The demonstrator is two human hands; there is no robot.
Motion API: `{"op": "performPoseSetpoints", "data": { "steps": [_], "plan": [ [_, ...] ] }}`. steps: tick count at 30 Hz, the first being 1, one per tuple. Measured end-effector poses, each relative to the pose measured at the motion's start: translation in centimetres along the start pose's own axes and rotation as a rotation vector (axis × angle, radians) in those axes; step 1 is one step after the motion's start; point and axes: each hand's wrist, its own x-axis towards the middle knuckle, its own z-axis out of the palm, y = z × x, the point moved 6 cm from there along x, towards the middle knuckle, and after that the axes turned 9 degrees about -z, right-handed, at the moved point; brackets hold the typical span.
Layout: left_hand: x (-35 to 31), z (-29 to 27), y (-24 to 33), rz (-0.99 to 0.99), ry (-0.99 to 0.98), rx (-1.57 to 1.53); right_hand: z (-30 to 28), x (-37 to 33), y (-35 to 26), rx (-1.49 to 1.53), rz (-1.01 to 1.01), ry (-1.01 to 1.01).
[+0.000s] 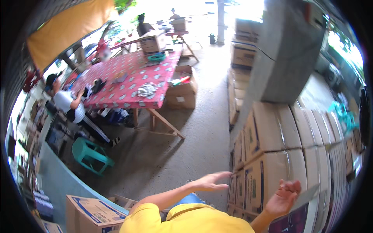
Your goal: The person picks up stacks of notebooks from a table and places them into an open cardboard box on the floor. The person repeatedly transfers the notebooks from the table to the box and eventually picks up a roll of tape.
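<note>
My left hand (211,181) reaches out over the floor with its fingers stretched and nothing in them. Its fingertips point to the side of the stacked cardboard boxes (285,167); whether they touch it I cannot tell. In front of the same stack is my right hand (283,199), palm turned up and fingers loosely curled, with no object visible in it. Beside that hand a flat greyish surface (307,196) shows among the boxes. The boxes are brown, taped along the top, with dark printed panels on their sides.
A concrete pillar (289,58) rises behind the stack. To the left stand a table with a red patterned cloth (130,83), a green stool (91,153) and a person in white (70,103). An open carton (182,95) is beside the table. Another box (95,213) lies at lower left.
</note>
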Motion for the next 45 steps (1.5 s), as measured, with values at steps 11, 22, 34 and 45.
{"op": "performPoseSetpoints", "data": {
  "steps": [11, 22, 34, 45],
  "plan": [
    [-19.5, -18.1, -26.2, -0.401, 0.645, 0.002, 38.5, -15.1, 32.7, 0.128, 0.699, -1.075],
    [-29.2, -39.1, -35.6, -0.584, 0.903, -0.376, 58.8, -30.4, 61.6, -0.537, 0.242, -2.055],
    [-39.6, -83.0, -45.2, -0.422, 1.27, -0.17, 86.4, -31.7, 102.6, -0.499, 0.993, -1.326],
    [-36.5, -130.1, -68.5, -0.668, 1.523, 0.193, 102.2, -40.6, 123.5, -1.245, 1.008, -0.845]
  ]
}}
